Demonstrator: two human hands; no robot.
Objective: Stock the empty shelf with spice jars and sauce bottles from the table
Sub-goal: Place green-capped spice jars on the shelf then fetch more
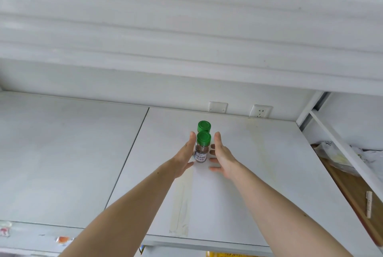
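Observation:
Two small spice jars with green lids stand one behind the other on the white shelf (238, 184). The near jar (201, 150) is clear with brown spice and a white label. Of the far jar (204, 126), mostly the lid shows. My left hand (184, 158) is flat against the near jar's left side, fingers straight. My right hand (222, 156) is just right of the jar with fingers spread, a small gap between palm and glass. Neither hand is wrapped around the jar.
The shelf above (186, 29) hangs low over the space. Two wall sockets (260, 111) sit at the back. A metal upright (310, 109) bounds the shelf on the right, with plastic bags (335, 157) beyond it. A seam splits the shelf left of the jars.

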